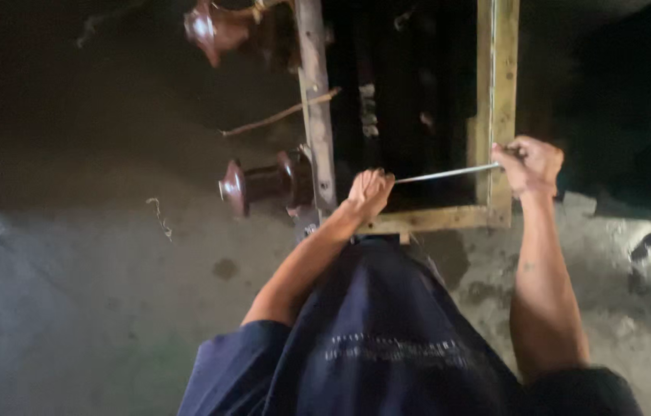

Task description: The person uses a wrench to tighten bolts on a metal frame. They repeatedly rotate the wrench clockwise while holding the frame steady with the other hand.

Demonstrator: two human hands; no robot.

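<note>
A thin metal rod (449, 173) lies across the lower part of a yellowish metal frame (496, 85). My left hand (370, 192) is closed around the rod's left end, close to a grey upright bar (316, 108). My right hand (530, 163) grips the rod's right end at the frame's right rail. Both arms reach forward from my dark blue shirt (387, 339). The inside of the frame is dark and its contents are unclear.
Two brown ceramic insulators (258, 185) (214, 27) stick out to the left of the grey bar. A thin stick (279, 117) leans between them. Rough concrete floor (94, 293) spreads left and right. The upper area is very dark.
</note>
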